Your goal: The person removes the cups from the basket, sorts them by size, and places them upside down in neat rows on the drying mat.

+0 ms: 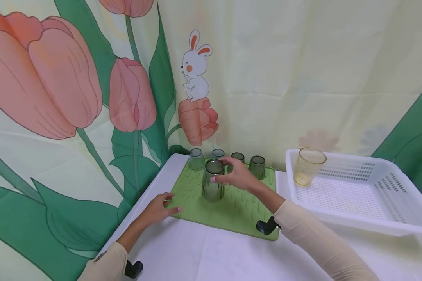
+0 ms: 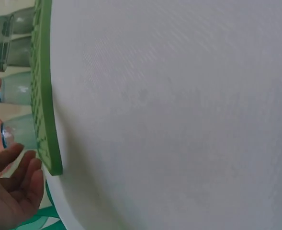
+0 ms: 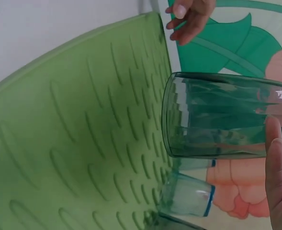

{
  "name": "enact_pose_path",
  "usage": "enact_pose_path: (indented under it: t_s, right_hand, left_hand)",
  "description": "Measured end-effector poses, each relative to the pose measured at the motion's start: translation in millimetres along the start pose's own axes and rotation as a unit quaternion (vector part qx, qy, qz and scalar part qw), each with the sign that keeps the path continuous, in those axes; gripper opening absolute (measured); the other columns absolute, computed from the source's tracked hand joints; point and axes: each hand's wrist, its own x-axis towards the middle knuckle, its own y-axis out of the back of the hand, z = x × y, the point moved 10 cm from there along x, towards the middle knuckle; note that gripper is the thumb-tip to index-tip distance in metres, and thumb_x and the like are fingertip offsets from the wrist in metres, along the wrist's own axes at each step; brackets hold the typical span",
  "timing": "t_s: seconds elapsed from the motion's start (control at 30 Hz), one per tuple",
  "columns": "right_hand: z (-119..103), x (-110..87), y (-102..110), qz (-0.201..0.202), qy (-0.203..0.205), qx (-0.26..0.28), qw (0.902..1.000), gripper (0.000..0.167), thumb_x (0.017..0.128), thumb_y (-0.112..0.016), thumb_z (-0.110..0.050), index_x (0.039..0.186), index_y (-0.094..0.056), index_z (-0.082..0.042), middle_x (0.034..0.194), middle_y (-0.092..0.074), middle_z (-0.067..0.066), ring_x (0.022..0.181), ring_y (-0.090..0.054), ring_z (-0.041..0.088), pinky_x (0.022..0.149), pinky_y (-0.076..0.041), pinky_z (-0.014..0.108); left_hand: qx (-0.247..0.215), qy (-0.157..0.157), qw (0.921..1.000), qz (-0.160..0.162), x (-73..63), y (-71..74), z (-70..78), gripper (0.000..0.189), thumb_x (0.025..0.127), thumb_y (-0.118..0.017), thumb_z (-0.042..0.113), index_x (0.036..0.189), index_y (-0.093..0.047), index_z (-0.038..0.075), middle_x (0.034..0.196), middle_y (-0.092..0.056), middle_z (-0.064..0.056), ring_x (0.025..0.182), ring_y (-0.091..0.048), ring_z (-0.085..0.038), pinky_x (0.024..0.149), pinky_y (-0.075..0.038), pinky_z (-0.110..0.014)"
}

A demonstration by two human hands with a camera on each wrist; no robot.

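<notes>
My right hand (image 1: 237, 175) grips a tall grey-green drinking glass (image 1: 212, 189) near its upper end, thumb and fingers on its sides. The glass is upside down, wide rim toward the green ribbed drying mat (image 1: 186, 195); whether it touches the mat I cannot tell. In the right wrist view the same glass (image 3: 217, 115) lies across the picture, with the right hand (image 3: 280, 177) at its base end. By the mat's left front corner, my left hand (image 1: 158, 208) holds nothing, its fingers loosely bent and thumb apart. The left wrist view shows that hand (image 2: 16, 187) near the mat's edge (image 2: 47, 120).
Several smaller glasses stand along the mat's back, among them a bluish one (image 1: 196, 162) and a grey one (image 1: 257, 168). To the right sits a white plastic basket (image 1: 344, 222) with a tilted yellow glass (image 1: 307, 168) inside. A printed curtain (image 1: 267, 78) hangs behind the white table (image 1: 197, 253).
</notes>
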Motion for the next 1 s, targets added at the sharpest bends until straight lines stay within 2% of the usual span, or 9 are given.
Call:
enact_pose_path:
  t_s: [0.2, 0.37, 0.57, 0.77, 1.0]
  right_hand:
    - [5, 20.7, -16, -0.005, -0.019, 0.007, 0.9998, 0.08, 0.081, -0.084, -0.028, 0.148, -0.044, -0.011, 0.143, -0.049, 0.016, 0.085, -0.072, 0.04, 0.08, -0.059, 0.041]
    - [11, 38.1, -26, 0.006, -0.025, 0.009, 0.9996, 0.078, 0.08, -0.086, -0.028, 0.145, -0.047, -0.011, 0.139, -0.052, 0.015, 0.084, -0.073, 0.036, 0.077, -0.058, 0.034]
    - [21, 56.7, -38, 0.014, -0.026, 0.024, 0.9993, 0.073, 0.081, -0.085, -0.026, 0.142, -0.048, -0.01, 0.138, -0.05, 0.015, 0.084, -0.073, 0.037, 0.079, -0.058, 0.034]
    - [23, 66.2, -47, 0.02, -0.022, 0.038, 0.9988, 0.068, 0.081, -0.085, -0.023, 0.138, -0.051, -0.009, 0.136, -0.051, 0.016, 0.086, -0.071, 0.045, 0.078, -0.058, 0.034]
    - [18, 75.7, -56, 0.033, -0.013, 0.022, 0.9991, 0.072, 0.082, -0.084, -0.029, 0.142, -0.049, -0.01, 0.139, -0.051, 0.015, 0.084, -0.073, 0.038, 0.085, -0.057, 0.035]
  left_hand:
    - [0.014, 0.014, 0.9997, -0.012, 6.0, -1.0, -15.3, 0.076, 0.085, -0.08, 0.037, 0.139, -0.05, -0.008, 0.135, -0.058, -0.023, 0.122, -0.056, -0.04, 0.098, -0.05, -0.051]
    - [0.011, 0.01, 0.9998, -0.01, 9.3, 0.1, -18.0, 0.075, 0.084, -0.081, 0.033, 0.137, -0.051, -0.01, 0.133, -0.058, -0.024, 0.118, -0.058, -0.04, 0.097, -0.051, -0.051]
    - [0.02, 0.013, 0.9997, -0.012, 11.9, -1.7, -18.9, 0.074, 0.083, -0.082, 0.031, 0.136, -0.051, -0.011, 0.131, -0.057, -0.023, 0.116, -0.058, -0.038, 0.096, -0.051, -0.05]
    - [0.017, 0.021, 0.9996, -0.004, 12.4, -2.0, -20.5, 0.071, 0.082, -0.082, 0.028, 0.135, -0.053, -0.009, 0.126, -0.058, -0.02, 0.112, -0.058, -0.034, 0.095, -0.051, -0.048]
    - [0.025, 0.03, 0.9992, -0.004, 14.3, 0.2, -21.2, 0.069, 0.082, -0.082, 0.025, 0.136, -0.053, -0.008, 0.127, -0.058, -0.018, 0.113, -0.057, -0.032, 0.095, -0.051, -0.047]
